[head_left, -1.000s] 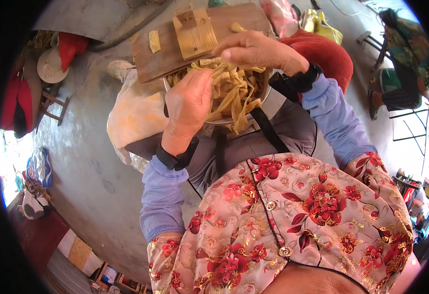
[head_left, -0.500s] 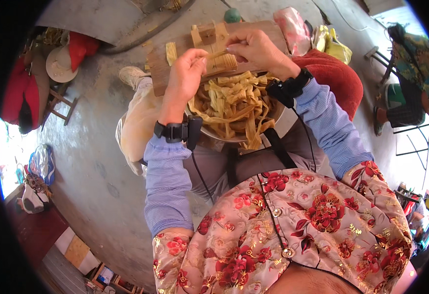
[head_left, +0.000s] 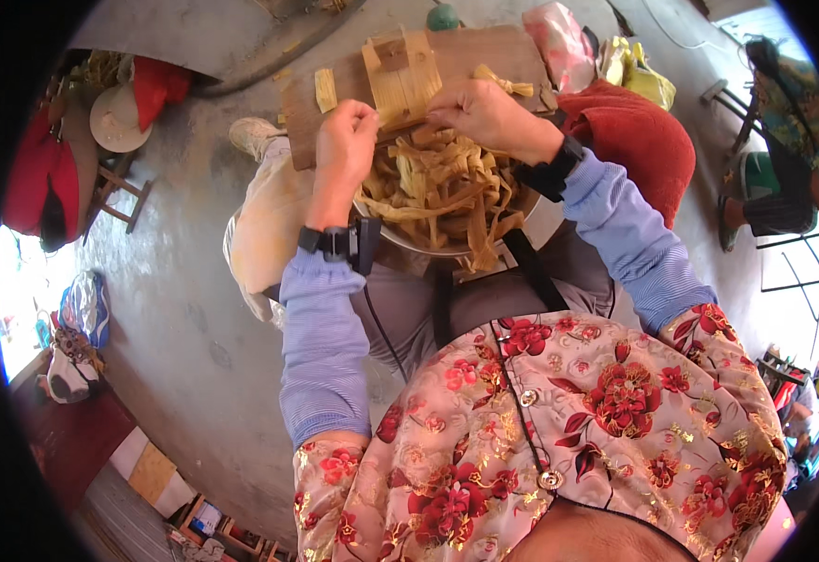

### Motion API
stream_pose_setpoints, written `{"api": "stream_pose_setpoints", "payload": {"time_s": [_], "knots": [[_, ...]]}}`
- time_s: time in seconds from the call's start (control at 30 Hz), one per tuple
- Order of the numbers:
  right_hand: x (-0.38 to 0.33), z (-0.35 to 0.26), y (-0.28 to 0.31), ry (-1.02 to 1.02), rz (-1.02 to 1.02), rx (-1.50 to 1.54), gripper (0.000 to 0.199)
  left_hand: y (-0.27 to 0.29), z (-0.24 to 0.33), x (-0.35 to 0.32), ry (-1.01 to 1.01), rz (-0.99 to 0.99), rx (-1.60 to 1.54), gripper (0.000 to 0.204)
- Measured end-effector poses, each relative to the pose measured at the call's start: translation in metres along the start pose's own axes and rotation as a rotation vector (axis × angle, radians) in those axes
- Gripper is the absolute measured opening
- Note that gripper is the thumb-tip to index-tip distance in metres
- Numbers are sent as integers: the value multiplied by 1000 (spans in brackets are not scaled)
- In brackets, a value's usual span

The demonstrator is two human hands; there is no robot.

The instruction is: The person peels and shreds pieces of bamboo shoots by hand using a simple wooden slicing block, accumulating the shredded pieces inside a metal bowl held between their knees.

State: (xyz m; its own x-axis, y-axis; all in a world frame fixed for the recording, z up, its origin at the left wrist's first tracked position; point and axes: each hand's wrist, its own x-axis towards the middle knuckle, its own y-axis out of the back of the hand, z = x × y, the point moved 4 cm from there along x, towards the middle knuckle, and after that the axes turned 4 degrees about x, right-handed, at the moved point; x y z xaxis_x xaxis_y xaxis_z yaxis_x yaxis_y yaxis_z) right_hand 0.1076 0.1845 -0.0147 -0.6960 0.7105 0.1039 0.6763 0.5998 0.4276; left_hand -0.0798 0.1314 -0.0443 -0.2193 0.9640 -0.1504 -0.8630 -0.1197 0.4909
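Lower frame: my flowered blouse (head_left: 615,440) and blue sleeves. Centre: a metal bowl (head_left: 400,239) on my lap, heaped with tan leaf strips (head_left: 437,187). Just above it, my left hand (head_left: 344,140) has its fingers curled, pinching the near left edge of a small woven leaf box (head_left: 405,80); my right hand (head_left: 484,112) has its fingertips pressed together on the near right edge of the same box. The box sits on a wooden board (head_left: 484,51) at upper centre, touching both hands. To work this well, I judge that I should keep both pinches level, hold the strip ends taut against the box wall, and steady the box on the board so the weave stays square. Upper right: a red cushion (head_left: 643,131) beside the board; beyond, a pink bag (head_left: 559,33) and a yellow bag (head_left: 639,75).
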Motion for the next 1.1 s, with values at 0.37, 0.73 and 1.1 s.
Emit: {"api": "stream_pose_setpoints", "payload": {"time_s": [0.37, 0.73, 1.1], "knots": [[1, -62, 22, 435, 312, -361, 16, -19, 79, -87, 299, -439, -805, 24], [-92, -191, 10, 395, -825, 771, 15, 51, 195, -128, -306, -546, -163, 23], [-64, -59, 3, 53, 381, -492, 18, -70, 59, -84, -130, -234, -594, 18]]}}
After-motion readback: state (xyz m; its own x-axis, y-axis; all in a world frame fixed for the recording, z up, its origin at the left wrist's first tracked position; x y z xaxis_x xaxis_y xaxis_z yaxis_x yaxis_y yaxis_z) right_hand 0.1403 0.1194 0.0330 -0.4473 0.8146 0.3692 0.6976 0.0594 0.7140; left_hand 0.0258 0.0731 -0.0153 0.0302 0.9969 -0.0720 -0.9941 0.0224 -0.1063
